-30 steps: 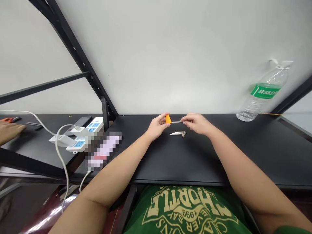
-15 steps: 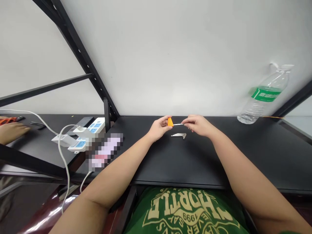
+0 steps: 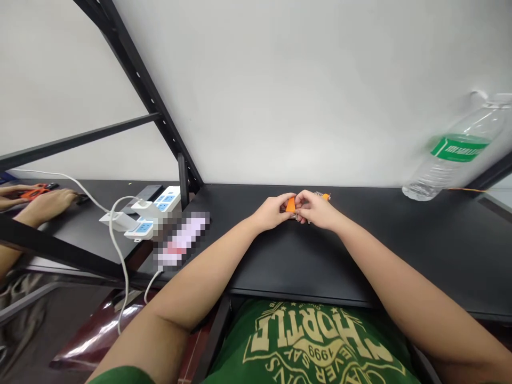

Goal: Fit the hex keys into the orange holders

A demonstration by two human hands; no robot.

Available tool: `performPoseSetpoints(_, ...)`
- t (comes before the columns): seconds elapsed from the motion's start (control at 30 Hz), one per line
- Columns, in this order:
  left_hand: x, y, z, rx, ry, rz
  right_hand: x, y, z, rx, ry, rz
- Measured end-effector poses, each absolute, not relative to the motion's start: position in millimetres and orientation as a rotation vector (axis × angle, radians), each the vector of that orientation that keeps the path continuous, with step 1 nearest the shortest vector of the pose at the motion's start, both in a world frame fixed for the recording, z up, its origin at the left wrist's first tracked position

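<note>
Looks like fiddly fitting work, with the left hand pinching the orange piece between both hands, the right hand bunched beside it (can't tell on what), so next probably needs steady holding and careful lining-up.

"1999" on green shirt

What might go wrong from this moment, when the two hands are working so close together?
The left hand holds a small orange piece, with the right hand crowded close beside it; the piece might slip.

Small metal pieces show only partly by the fingers, so they could perhaps be knocked unseen.

A white cable hangs beside the left arm and might get caught if that arm pulls back.
</note>
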State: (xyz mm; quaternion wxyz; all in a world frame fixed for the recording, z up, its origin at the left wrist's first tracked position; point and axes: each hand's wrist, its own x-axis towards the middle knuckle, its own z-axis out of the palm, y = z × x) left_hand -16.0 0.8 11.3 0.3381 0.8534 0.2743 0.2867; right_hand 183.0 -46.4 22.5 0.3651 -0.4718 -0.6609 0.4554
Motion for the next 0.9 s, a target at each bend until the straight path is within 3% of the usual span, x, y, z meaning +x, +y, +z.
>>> performPoseSetpoints(0.13, -20, 2, 16, 2.448, 0.824, 0.664, 181, -46, 25, -1.247, -1.633, 1.157)
performPoseSetpoints(0.3, -25, 10, 12, 2.46, 0.99, 0.763, 199, -46, 30, -1.471, -2.181, 0.485)
performPoseSetpoints(0.63, -31, 28, 2, 2.288, 1.051, 0.863, 189, -54, 24, -1.676, -2.618, 0.132)
performPoseSetpoints(0.9, -31, 21, 12, 2.263, 0.984, 0.862, 204, -45, 34, -1.451, -2.279, 0.324)
